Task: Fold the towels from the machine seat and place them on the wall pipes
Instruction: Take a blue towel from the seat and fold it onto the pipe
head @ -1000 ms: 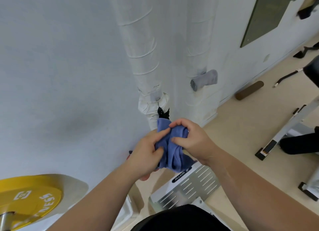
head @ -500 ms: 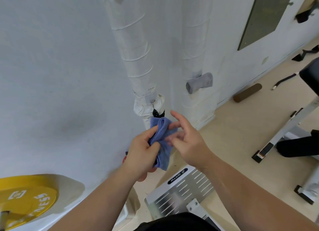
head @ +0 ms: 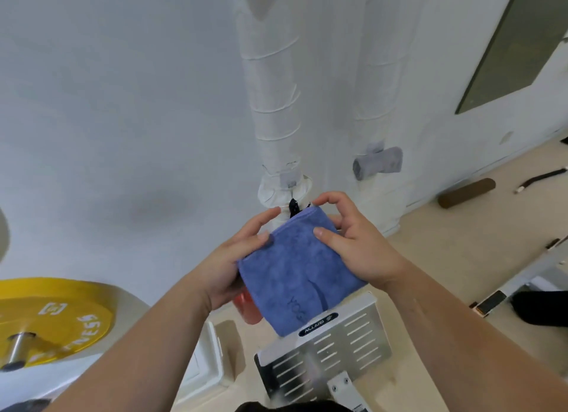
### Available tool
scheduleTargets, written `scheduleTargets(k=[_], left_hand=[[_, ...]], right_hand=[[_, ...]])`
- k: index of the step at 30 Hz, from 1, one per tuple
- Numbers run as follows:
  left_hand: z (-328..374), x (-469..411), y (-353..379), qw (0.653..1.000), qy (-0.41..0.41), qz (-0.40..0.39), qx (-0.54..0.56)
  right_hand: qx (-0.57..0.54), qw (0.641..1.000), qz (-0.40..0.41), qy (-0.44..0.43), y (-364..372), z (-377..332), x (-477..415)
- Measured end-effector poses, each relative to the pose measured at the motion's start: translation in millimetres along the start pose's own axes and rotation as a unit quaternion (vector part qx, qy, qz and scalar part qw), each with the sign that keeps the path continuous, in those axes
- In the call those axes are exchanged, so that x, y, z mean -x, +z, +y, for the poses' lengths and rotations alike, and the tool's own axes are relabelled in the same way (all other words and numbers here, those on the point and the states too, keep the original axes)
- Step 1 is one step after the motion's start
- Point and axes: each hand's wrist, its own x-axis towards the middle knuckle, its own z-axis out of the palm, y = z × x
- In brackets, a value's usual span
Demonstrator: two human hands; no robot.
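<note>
The big white wall [head: 107, 104] is in front, with two fat wrapped wall pipes [head: 270, 88] running up it. A rolled grey towel [head: 378, 165] already sits on a stub of the right pipe. To the near left is a yellow weight plate [head: 52, 319].

The blue towel [head: 295, 273] is up in the air, just near the bottom of the left pipe. It is a flat, neat square, so I think the folding is about done. The left hand [head: 233, 258] pinches its left edge, thumb on top. The right hand [head: 359, 245] pinches the far right corner, fingers curled round the edge.

Next, I think the towel must go forward onto the pipe and stay folded, so both hands need to keep it tight.

Half a second ago the towel was a thin bunch in the left hand, and the right hand was spread out. Now both hands hold it flat.
</note>
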Motion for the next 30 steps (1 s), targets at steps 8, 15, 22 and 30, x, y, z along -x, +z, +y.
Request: scheduleTargets(k=[8,15,22,30], left_hand=[[-17.6,20.8,-39.7,0.992,0.078,0.09,0.036],[0.7,32.3,-52.3,0.962,0.095,0.001,0.255],[14.7,24.7,-55.1,0.961,0.161,0.12,0.189],[30.5,-4.5,-58.9,0.961,0.214,0.16,-0.067]], right_hand=[[-0.033,0.99,0.113,0.077,47.8,-8.8,-22.7],[-0.106,0.984,0.137,0.043,78.7,-40.9,-35.8],[-0.089,0.986,0.135,0.045,77.1,-50.9,-39.3],[0.011,0.994,0.105,0.03,51.7,-44.9,-54.8]])
